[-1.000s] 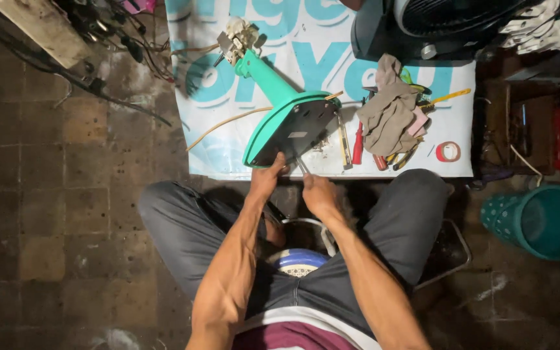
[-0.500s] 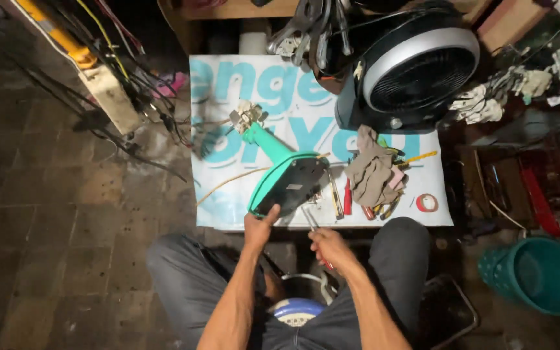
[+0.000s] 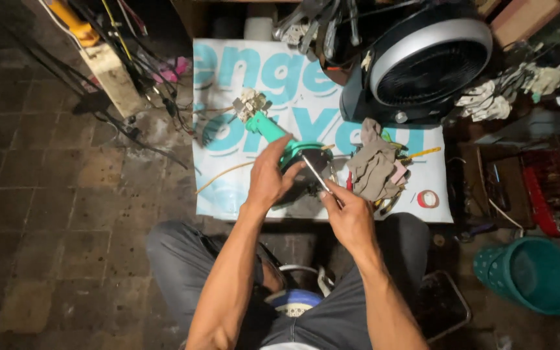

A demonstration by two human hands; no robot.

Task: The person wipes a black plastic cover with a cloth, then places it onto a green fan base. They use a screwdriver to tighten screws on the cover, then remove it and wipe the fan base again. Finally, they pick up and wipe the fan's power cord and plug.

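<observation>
1. Green fan stand (image 3: 273,133) lying on its side on the printed sheet (image 3: 228,188), round base toward the knees, neck pointing away; smooth moulded plastic, base underside dark and flat.
2. Bare terminal block and loose wires (image 3: 251,102) showing at the far end of the neck: already stripped of the fan head, by the look of it; underside of the base seemingly in hand now, fasteners too small to tell.
3. Left hand (image 3: 268,176) wrapped over the rim of the base, fingers curled, holding it steady.
4. Right hand (image 3: 348,214) closed around a thin metal screwdriver (image 3: 315,174), tip angled up onto the base.
5. Just right of the base: crumpled grey rag (image 3: 372,165), soft and creased, over a scatter of small tools; small red roll of tape (image 3: 428,198) a little further right.
6. Beyond, at the sheet's far edge: round fan housing (image 3: 426,58), pale rim, dark ribbed grille.
7. Glossy white sheet with large teal lettering; worn brick floor around it.
8. Teal plastic basket (image 3: 529,275), perforated wall, near the right knee.
</observation>
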